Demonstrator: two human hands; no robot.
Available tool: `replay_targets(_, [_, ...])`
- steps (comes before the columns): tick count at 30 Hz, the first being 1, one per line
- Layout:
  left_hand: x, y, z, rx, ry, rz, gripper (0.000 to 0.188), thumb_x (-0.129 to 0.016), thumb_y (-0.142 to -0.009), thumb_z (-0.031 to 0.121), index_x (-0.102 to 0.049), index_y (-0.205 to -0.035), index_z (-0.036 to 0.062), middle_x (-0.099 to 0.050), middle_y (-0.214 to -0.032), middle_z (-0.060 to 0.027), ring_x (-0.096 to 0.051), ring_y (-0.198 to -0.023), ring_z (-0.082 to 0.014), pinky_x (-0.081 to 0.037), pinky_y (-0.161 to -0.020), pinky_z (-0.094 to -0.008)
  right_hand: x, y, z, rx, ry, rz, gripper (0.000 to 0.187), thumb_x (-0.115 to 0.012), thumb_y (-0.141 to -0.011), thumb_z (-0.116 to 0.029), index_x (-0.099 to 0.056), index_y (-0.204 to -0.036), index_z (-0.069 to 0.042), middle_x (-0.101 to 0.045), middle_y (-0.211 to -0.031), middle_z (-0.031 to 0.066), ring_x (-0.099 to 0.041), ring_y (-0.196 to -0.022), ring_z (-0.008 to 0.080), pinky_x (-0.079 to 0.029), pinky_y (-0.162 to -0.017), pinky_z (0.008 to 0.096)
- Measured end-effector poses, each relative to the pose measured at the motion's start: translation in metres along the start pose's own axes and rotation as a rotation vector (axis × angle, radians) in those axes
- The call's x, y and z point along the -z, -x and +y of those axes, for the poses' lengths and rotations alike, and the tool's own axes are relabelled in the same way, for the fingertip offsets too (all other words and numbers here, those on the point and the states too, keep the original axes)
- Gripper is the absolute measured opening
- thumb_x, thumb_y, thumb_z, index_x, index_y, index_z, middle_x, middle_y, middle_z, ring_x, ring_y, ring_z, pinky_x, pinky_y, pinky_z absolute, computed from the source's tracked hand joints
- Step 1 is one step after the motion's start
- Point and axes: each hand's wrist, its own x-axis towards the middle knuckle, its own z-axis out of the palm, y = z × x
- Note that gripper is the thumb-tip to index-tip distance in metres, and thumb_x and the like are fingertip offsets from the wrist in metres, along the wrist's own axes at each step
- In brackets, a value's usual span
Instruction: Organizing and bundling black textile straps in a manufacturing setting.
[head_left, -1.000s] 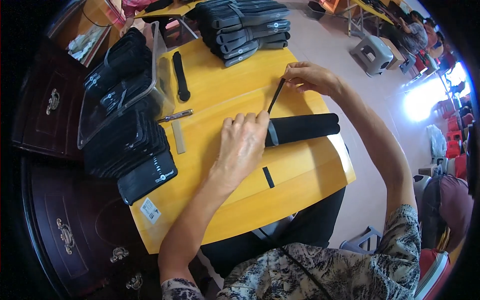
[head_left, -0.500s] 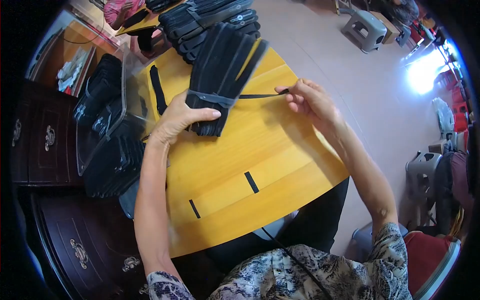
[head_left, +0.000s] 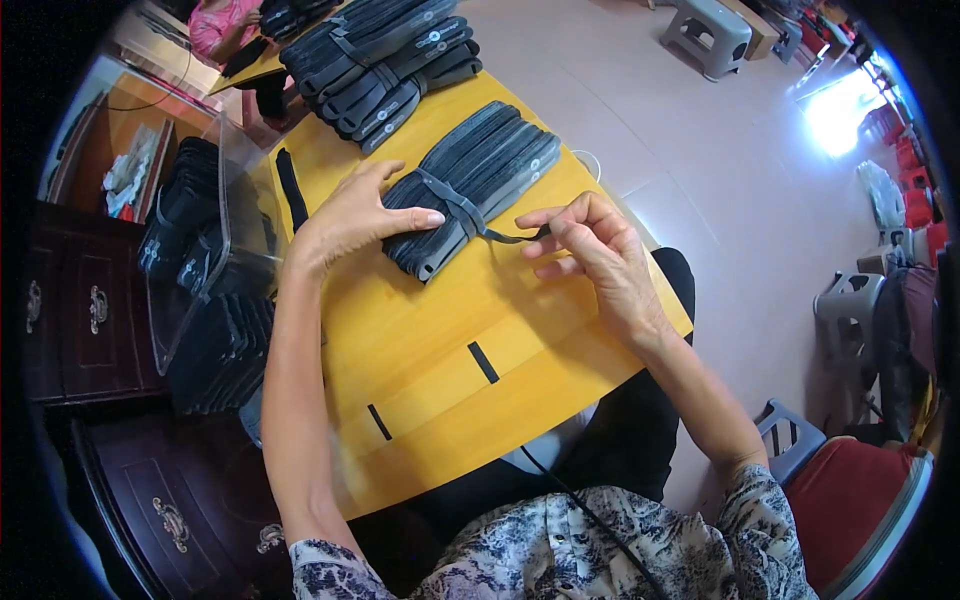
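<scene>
A banded bundle of flat black strips (head_left: 490, 165) lies tilted on the yellow table, a dark strap (head_left: 455, 200) wrapped round its nearer part. My left hand (head_left: 350, 215) grips the bundle's near left end, thumb pressed on top and index finger stretched along the far side; its other fingers are mostly hidden. To the right of the bundle, my right hand (head_left: 590, 240) is closed in a pinch on the strap's loose end. That end runs slightly slack from the bundle to my fingertips.
Similar banded bundles (head_left: 380, 70) are piled at the table's far end. A clear plastic bin (head_left: 225, 200) with more bundles stands at the left, by dark drawers (head_left: 170, 490). Two short black marks (head_left: 483, 362) lie on the near tabletop. A person in pink (head_left: 220, 30) sits beyond.
The bundle has come down from a raised, upright pose to lie on the table, turning its printed side up. My right hand has moved nearer and lower, and the strap has slackened.
</scene>
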Motion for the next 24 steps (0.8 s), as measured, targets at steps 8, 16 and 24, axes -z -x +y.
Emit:
replay_targets(8, [-0.057,0.019,0.023,-0.007,-0.504,0.301,0.122,-0.085,-0.054,0.05,-0.026,-0.139,-0.0135,-0.045,-0.132,-0.0302,-0.042,-0.126,-0.04,-0.032,-0.108,-0.0444,-0.012,0.009,0.013,0.146,-0.011,0.008,0.027,-0.057,-0.095,-0.014,-0.05,-0.116,0.002,-0.064,-0.103,0.0155,-0.065,-0.088,0.0147,-0.054,-0.079,0.0254])
replay_targets(16, [-0.057,0.017,0.022,0.029,-0.46,0.256,0.103,-0.084,-0.056,0.049,-0.039,-0.129,-0.008,-0.052,-0.123,-0.0266,-0.046,-0.119,-0.0385,-0.036,-0.102,-0.0443,0.002,0.009,0.018,0.425,0.534,0.056,0.015,-0.065,-0.086,-0.005,-0.067,-0.1,-0.002,-0.066,-0.094,0.0076,-0.065,-0.081,0.0132,-0.054,-0.066,0.0251])
replay_targets(24, [-0.061,0.016,0.017,-0.033,-0.474,0.302,0.096,-0.079,-0.06,0.053,-0.042,-0.126,-0.0074,-0.052,-0.121,-0.0268,-0.047,-0.117,-0.0388,-0.036,-0.101,-0.0456,0.01,0.011,0.004,0.675,0.856,0.066,0.013,-0.071,-0.082,-0.012,-0.066,-0.088,-0.002,-0.063,-0.077,0.0078,-0.064,-0.065,0.0191,-0.052,-0.059,0.0279])
